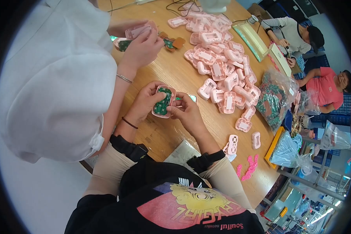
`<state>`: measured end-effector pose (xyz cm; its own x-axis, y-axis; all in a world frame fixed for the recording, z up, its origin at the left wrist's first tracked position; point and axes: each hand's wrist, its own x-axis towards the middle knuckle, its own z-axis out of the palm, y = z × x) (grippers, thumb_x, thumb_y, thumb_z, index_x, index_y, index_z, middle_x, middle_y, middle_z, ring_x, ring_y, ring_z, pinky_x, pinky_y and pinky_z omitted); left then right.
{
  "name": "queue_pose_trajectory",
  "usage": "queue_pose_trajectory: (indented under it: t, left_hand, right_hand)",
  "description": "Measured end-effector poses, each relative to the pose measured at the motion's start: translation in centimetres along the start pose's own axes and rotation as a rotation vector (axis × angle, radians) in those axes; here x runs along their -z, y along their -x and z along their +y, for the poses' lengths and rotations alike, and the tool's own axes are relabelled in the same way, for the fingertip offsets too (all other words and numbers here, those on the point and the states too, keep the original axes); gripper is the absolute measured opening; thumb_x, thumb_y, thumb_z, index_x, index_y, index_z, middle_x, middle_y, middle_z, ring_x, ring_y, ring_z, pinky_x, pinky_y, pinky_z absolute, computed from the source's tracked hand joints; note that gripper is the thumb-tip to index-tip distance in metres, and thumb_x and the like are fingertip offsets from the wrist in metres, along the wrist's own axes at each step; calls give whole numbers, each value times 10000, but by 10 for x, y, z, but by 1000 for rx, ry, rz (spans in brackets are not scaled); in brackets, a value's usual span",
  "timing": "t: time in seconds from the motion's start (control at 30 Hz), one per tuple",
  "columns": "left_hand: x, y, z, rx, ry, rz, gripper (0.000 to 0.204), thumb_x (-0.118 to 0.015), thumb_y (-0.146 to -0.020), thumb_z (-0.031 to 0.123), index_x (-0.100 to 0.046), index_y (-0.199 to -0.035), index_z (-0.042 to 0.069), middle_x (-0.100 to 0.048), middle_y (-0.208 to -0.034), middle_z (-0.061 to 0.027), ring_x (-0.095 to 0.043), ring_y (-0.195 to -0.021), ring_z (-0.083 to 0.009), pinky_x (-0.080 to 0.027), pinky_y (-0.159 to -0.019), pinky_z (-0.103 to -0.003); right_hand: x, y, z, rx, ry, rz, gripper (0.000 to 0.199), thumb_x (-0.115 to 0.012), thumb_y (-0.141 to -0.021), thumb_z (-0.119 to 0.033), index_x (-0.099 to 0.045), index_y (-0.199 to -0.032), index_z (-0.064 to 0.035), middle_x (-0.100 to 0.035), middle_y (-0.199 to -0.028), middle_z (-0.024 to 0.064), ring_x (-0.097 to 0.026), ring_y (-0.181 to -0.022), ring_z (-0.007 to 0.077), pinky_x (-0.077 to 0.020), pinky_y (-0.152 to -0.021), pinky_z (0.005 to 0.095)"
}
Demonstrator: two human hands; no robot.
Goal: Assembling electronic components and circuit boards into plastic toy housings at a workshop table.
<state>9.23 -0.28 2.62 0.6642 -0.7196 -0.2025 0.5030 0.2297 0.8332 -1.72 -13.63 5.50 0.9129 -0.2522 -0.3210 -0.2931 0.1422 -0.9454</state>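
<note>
Far left: a co-worker in a white cap point(54, 105) leans in, both hands around another pink casing point(133, 32); a green board shows just below it.

Centre: my left hand point(147, 98) is curled closed around the near-left side of a pale pink shell point(172, 90), thumb lying on the green circuit board point(162, 104) inside it. Probably the thumb keeps the board seated. The shell is held just above the bench, open face up, presumably so the inside stays in sight. My right hand point(188, 111) is partly closed at the shell's right edge, thumb over the lower rim, likely steadying it. A green piece shows beside those fingers; cannot tell whether they grip it.

Right: loose pile of pink shells point(218, 70), perhaps heaped within reach of both of us. Nearer me, bright pink strips point(252, 167); beyond, a clear bag of green boards point(276, 97).

Surface: light wood-grain bench point(175, 64), glossy, curved by the lens. Room: two people sit across at the right; racks and plastic bags lie behind.
</note>
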Motion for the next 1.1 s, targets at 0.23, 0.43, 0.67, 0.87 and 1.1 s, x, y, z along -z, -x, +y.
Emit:
queue_pose_trajectory:
  t: [0.23, 0.43, 0.67, 0.87, 1.1]
  left_hand:
    - [-9, -2, 16, 91, -161, -137, 353, -558, -845, 22, -489, -1188, -25, -590, -1021, -70, -570, -883, -98, -490, -752, -229]
    - [-19, -5, 4, 16, -180, -35, 348, -576, -879, 104, -489, -1188, -29, -593, -1020, -69, -575, -889, -95, -488, -745, -234]
    - [-25, 5, -16, 142, 0, 118, 249, -574, -891, 168, -560, -1080, 7, -627, -930, -55, -605, -823, -103, -509, -726, -233]
    - [-17, 7, 3, 238, -65, 54, 237, -566, -891, 163, -568, -1070, 9, -630, -888, -47, -613, -750, -102, -531, -609, -223]
    - [-18, 2, 0, 179, -121, -70, 288, -562, -892, 186, -559, -1120, 9, -627, -909, -47, -599, -743, -94, -516, -605, -215]
  right_hand:
    - [11, -4, -2, -103, -54, -82, 377, -639, -838, -135, -444, -1146, -38, -619, -893, 65, -618, -767, 142, -497, -636, 248]
    - [6, -1, 2, -146, -366, 203, 287, -616, -836, -96, -442, -1054, -31, -609, -848, 63, -610, -713, 136, -508, -576, 238]
    - [11, -2, 2, -67, -377, 273, 271, -623, -840, -115, -446, -1029, -36, -615, -868, 70, -612, -731, 134, -515, -575, 239]
    - [38, -1, -9, -78, -82, 201, 407, -590, -885, -245, -471, -1215, -40, -606, -972, 57, -603, -838, 131, -501, -672, 266]
    - [49, -6, -14, -4, 167, 54, 420, -617, -853, -216, -492, -1209, -31, -609, -940, 77, -602, -777, 127, -527, -662, 265]
